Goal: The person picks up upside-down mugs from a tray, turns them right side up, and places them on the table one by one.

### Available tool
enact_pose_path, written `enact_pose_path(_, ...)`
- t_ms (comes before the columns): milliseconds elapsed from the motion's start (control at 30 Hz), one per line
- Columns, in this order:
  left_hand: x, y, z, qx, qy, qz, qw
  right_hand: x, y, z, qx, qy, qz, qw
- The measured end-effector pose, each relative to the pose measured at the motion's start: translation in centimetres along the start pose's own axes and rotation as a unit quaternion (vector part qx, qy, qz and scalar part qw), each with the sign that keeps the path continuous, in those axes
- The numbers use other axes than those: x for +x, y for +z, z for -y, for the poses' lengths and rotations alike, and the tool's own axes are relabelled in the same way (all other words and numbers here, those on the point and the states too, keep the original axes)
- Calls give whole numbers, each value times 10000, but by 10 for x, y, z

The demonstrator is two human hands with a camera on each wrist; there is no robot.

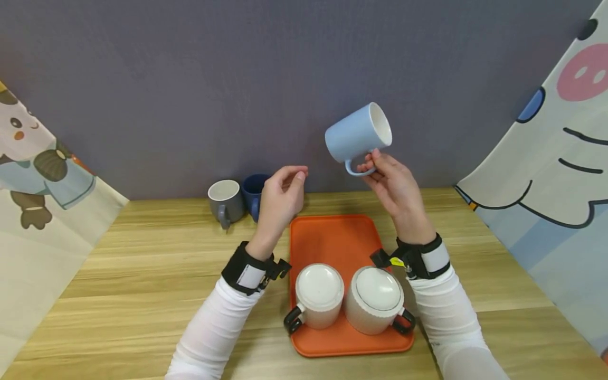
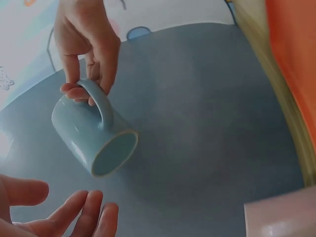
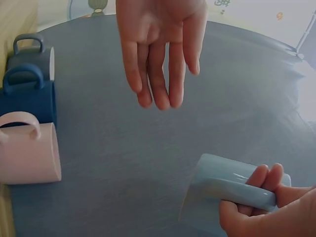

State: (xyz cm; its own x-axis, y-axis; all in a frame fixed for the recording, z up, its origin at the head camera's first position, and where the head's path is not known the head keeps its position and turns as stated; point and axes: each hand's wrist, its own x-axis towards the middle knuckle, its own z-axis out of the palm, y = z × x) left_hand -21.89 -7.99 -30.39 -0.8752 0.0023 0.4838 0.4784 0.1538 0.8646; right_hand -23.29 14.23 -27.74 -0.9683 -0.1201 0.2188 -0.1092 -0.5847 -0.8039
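Note:
My right hand (image 1: 391,184) grips the handle of a light blue mug (image 1: 353,134) in mid-air, in front of the grey wall. The mug lies tilted on its side, and its white inside faces right in the head view. My left hand (image 1: 283,195) is raised to the left of that mug and holds nothing; its fingers hang loosely, apart from the mug in the right wrist view. Just behind the left hand, a pink mug (image 3: 32,155) shows in the right wrist view, mostly hidden in the head view.
A grey mug (image 1: 226,200) and a dark blue mug (image 1: 254,187) stand by the wall. On the orange tray (image 1: 332,237), two whitish mugs with black handles, one left (image 1: 319,295) and one right (image 1: 372,301), sit bottom up. Cartoon-print cloths hang at both sides.

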Motion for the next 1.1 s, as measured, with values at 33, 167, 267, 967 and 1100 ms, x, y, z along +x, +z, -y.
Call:
enact_pose_path(33,0,-2,2,100,67,-23,9999,1,-1,-1,-36,-18,-35,10000)
enact_pose_path(167,-4,-7,10,479,210,-102,9986,7,-5,-7,-560,-160,-194,9981)
enact_pose_path(267,-6,-12,15,832,327,-209,9958,13,-9,-14,-1026,-218,-285,9941)
enact_pose_path(967,-22,-40,49,3198,1846,-414,9284,34,-22,-61,-2459,306,-688,9664)
enact_pose_path(1100,-28,-48,53,3578,1866,-240,9147,37,-25,-68,-2536,428,-762,9633)
